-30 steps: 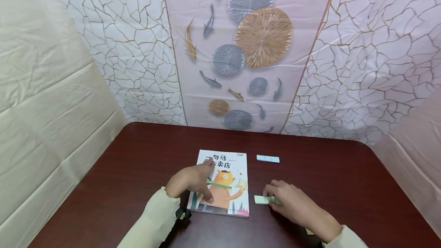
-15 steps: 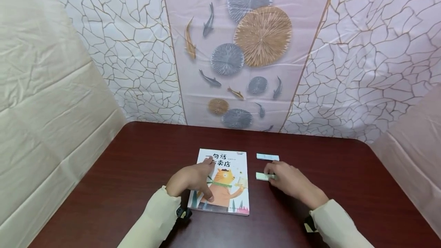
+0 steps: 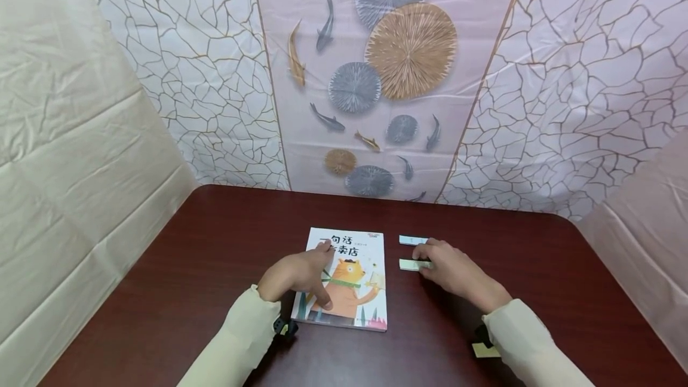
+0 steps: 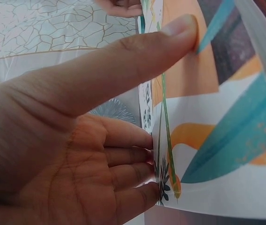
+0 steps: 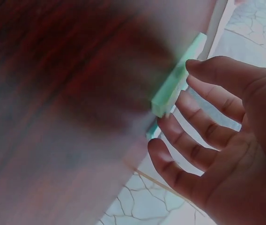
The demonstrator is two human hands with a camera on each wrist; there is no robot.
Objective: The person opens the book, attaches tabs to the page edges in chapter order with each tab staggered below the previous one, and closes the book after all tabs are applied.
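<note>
A picture book [image 3: 371,291] with an orange cat on its white cover lies flat on the dark red table [image 3: 161,291]. My left hand [image 3: 298,272] rests on its left part, thumb and fingers spread apart, fingertips touching the cover. To the right of the book, my right hand [image 3: 457,270] pinches a small pale green sticky note pad [image 3: 408,265] at its right end. In the right wrist view the thumb lies on one face of the green pad [image 5: 173,86], with fingertips along the other. Just beyond it is a light blue sticky note pad [image 3: 411,239], partly behind the fingers.
Under the right wrist, a yellow pad [image 3: 484,350] lies on the table, partly hidden by the sleeve [image 3: 518,327]. A patterned cloth [image 3: 355,154] hangs behind the table's far edge, and pale cloth [image 3: 80,166] walls the left side.
My right hand has moved the green pad away from me, up close to the blue pad. The left hand stays on the book. The view tilts slightly.
</note>
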